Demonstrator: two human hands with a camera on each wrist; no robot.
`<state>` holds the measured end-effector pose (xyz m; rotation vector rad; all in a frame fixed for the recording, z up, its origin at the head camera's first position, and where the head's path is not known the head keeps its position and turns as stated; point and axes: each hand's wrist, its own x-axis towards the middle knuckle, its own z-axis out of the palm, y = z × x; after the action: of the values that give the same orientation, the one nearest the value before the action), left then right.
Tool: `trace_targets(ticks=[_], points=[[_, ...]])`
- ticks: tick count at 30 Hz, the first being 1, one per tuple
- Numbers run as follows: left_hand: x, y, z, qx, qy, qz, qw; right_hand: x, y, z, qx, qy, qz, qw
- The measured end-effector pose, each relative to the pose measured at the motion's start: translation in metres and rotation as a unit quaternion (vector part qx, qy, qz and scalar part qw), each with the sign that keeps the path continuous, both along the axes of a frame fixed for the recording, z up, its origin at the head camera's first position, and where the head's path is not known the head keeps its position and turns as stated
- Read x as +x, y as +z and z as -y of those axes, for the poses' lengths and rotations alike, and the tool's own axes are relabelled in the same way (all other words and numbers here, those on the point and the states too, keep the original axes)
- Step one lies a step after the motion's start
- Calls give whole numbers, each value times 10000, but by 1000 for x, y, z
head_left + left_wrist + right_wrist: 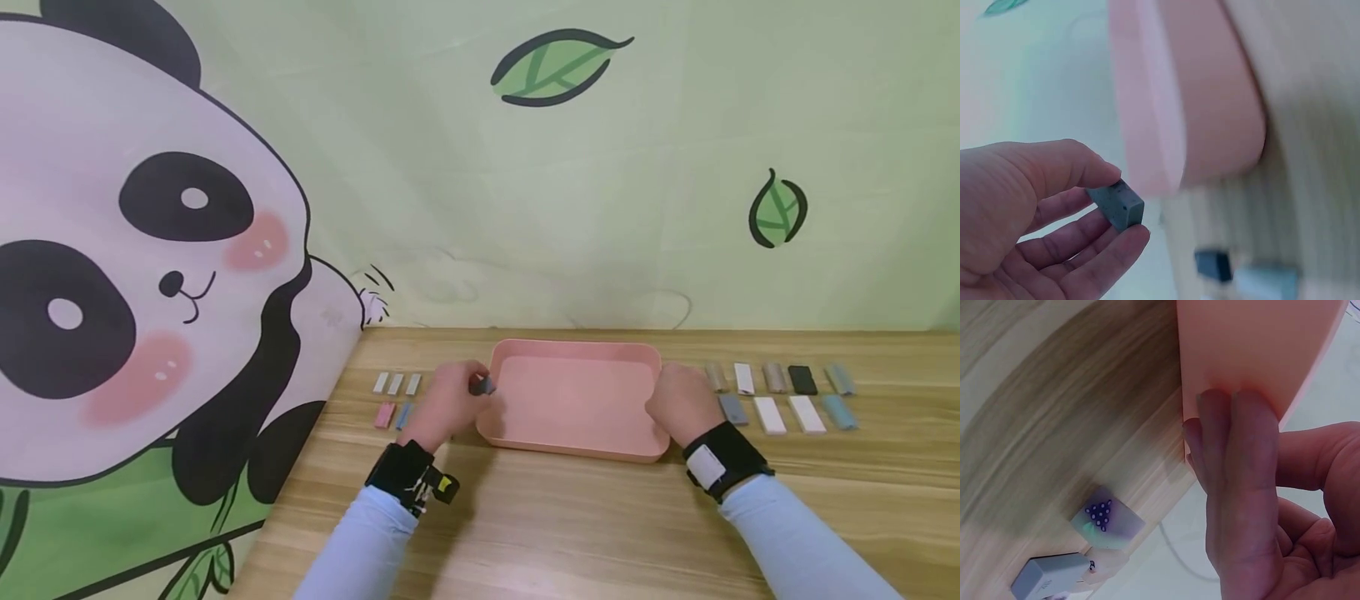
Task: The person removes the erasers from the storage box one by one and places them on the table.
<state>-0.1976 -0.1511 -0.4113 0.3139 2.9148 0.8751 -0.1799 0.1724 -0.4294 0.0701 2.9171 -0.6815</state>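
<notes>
My left hand [448,402] pinches a small blue-grey block [1119,205] between thumb and fingertips. It holds the block up beside the left end of a shallow pink tray [573,400]; in the left wrist view the block is in the air, apart from the tray wall. At the tray's opposite end, my right hand [682,402] grips the side wall. Its fingers lie along the outer face in the right wrist view, while the thumb tip is hidden behind them. No object shows on the tray's visible floor.
Left of the tray are several small pale blocks [395,384], a pink block [385,415] and a blue one [402,416]. Two rows of blocks lie to the right, including white [769,416], black [802,380] and grey [732,410] ones. A panda-printed backdrop [450,208] borders the wooden table [585,525].
</notes>
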Motion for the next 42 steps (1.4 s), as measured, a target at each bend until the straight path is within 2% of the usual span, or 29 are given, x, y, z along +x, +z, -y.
trace_targets(ticks=[5, 11, 15, 18, 21, 25, 28, 34, 42], points=[[-4, 11, 40, 124, 529, -265, 9982, 1, -2, -1, 19, 25, -44, 10000], [-7, 13, 94, 208, 1310, -249, 9909, 2, -2, -3, 23, 90, -65, 9999], [-9, 7, 128, 18, 1820, -234, 9830, 2, -1, -5, 143, 202, -213, 9995], [-9, -4, 148, -154, 2132, -327, 9763, 1, 0, -6, 117, 178, -179, 9996], [-6, -16, 162, -262, 2308, -387, 9719, 0, 1, -6, 61, 86, -46, 9999], [-5, -32, 173, -456, 2381, -334, 9696, -1, 0, -5, 119, 81, -51, 9999], [-7, -39, 175, -576, 2427, -191, 9682, -2, -2, -5, 155, 114, -122, 9997], [-10, -42, 173, -727, 2443, 63, 9670, -2, -5, -4, 84, 134, -115, 9998], [-10, -48, 171, -746, 2345, -1, 9693, -4, -6, -3, 65, 130, -130, 9998]])
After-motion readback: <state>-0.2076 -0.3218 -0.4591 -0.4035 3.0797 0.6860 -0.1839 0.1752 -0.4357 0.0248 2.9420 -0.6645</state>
